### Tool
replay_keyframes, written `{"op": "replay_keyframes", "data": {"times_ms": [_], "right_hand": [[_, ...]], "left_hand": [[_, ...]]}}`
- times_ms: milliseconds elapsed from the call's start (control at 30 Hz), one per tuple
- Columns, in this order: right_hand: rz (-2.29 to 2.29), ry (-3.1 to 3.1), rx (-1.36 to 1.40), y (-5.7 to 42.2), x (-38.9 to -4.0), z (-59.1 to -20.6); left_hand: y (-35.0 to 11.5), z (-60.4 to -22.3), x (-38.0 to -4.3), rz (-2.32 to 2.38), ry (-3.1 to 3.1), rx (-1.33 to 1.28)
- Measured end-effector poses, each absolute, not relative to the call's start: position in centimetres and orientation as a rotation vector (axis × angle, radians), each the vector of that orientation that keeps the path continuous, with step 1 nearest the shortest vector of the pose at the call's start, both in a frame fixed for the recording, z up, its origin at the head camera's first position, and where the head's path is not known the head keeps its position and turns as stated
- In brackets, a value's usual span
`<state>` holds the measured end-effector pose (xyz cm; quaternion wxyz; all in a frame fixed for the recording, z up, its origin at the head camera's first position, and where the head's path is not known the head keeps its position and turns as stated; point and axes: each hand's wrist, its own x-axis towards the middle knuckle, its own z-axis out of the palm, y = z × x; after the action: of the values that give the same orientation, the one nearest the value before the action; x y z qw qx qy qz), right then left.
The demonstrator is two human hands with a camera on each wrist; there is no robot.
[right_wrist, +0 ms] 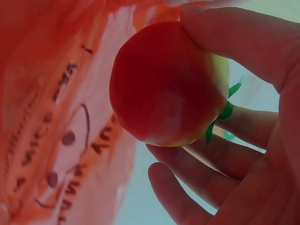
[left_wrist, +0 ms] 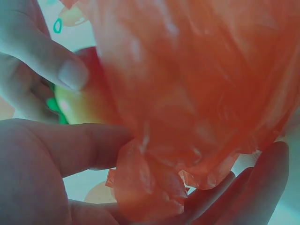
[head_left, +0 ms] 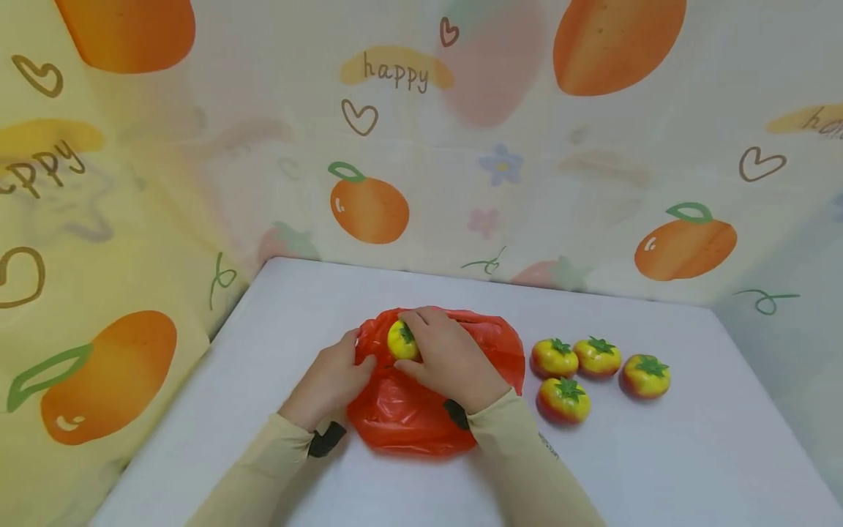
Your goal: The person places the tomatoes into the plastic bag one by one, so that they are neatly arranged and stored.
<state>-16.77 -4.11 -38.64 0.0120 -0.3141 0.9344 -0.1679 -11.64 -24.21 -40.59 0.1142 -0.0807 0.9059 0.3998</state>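
A red plastic bag (head_left: 411, 413) lies on the table between the two hands. My left hand (head_left: 332, 377) grips the bag's edge at its left side, with crumpled film (left_wrist: 150, 183) between thumb and fingers in the left wrist view. Over the bag, my right hand (head_left: 454, 362) holds a red and yellow tomato (head_left: 399, 342) with a green leafy top. In the right wrist view the thumb and fingers go round that tomato (right_wrist: 164, 89), its red underside facing the bag, which carries dark print and a smiling face.
To the right of the bag, several more tomatoes (head_left: 564, 400) stand close together on the white table (head_left: 691, 454), leafy tops up. A fruit-patterned cloth (head_left: 428, 183) hangs behind the table and along its left and right sides.
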Motion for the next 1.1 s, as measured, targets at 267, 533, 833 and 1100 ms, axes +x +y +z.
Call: {"op": "replay_keyframes", "data": {"times_ms": [267,533,833,1100], "right_hand": [[-0.468,2.894,-0.897,-5.0,-17.5,-39.8],[-0.534,2.849,-0.853,-5.0,-18.1,-40.9],[-0.534,2.841,-0.91,-5.4,-18.4,-41.8],[-0.507,2.859,-0.914,-5.5,-18.5,-42.5]], "left_hand": [[-24.1,-40.7,-11.8,1.185,2.649,-0.28],[-24.2,-40.7,-11.8,1.149,2.658,-0.239],[-24.2,-41.1,-11.9,1.104,2.682,-0.259],[-24.1,-41.4,-12.2,1.129,2.679,-0.241]]}}
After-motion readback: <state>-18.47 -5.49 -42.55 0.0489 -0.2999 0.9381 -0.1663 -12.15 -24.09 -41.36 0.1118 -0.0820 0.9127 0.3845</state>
